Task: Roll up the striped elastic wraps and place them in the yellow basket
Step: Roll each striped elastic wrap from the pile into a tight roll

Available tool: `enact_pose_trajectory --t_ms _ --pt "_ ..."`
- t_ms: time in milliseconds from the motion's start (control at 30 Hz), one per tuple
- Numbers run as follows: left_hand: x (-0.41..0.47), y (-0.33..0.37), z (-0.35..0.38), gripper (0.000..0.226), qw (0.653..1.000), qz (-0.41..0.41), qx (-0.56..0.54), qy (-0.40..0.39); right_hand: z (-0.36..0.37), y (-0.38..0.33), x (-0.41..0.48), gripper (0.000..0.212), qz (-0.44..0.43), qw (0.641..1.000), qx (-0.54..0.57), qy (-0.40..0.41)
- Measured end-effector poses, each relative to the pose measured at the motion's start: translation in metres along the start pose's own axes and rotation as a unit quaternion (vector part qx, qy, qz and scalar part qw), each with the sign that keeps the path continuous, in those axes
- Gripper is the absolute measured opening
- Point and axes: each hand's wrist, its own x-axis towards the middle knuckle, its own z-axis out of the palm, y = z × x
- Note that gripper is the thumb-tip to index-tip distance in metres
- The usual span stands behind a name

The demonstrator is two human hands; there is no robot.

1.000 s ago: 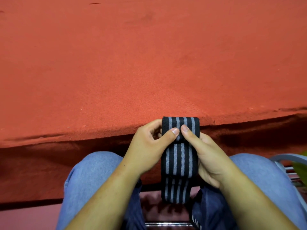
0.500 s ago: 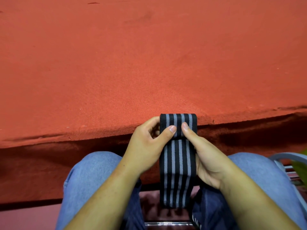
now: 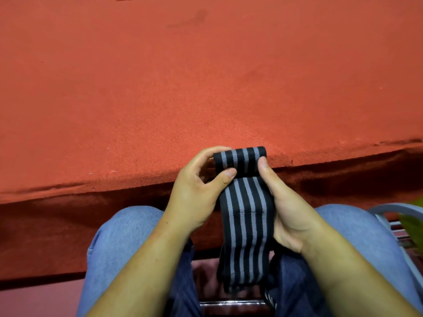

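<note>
The left hand (image 3: 194, 202) curls its fingers (image 3: 212, 151) round the rolled top of the striped elastic wrap (image 3: 246, 213) at the red bench (image 3: 206, 76) edge. The right hand (image 3: 290, 216) clamps it with the thumb, its other fingers hidden behind. The loose tail hangs between the knees (image 3: 128, 236), its end blurred.

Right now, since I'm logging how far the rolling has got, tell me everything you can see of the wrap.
The wrap is a black band with grey lengthwise stripes, woven and stretchy-looking. Its top end is rolled into a tight cylinder; the rest hangs flat between the knees, with a faint cross seam midway. The left hand pinches the roll, thumb in front; the right hand grips its right end and edge. It is held by the table's near edge.
</note>
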Motion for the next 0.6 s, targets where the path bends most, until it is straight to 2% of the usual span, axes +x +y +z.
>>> enact_pose_trajectory --t_ms 333,433,600 --pt "-0.0027 0.0037 -0.001 0.037 0.999 -0.03 -0.006 -0.041 0.0033 -0.0006 -0.001 0.06 -0.058 0.998 -0.004 0.019" --pt "-0.0024 0.0033 -0.0008 0.041 0.998 -0.043 -0.011 -0.048 0.0042 -0.0003 -0.0001 0.052 -0.067 0.997 -0.01 0.029" --pt "-0.0047 0.0008 0.0003 0.045 0.99 -0.082 -0.047 -0.104 0.0013 0.002 0.0037 0.036 -0.078 0.995 -0.002 0.054"
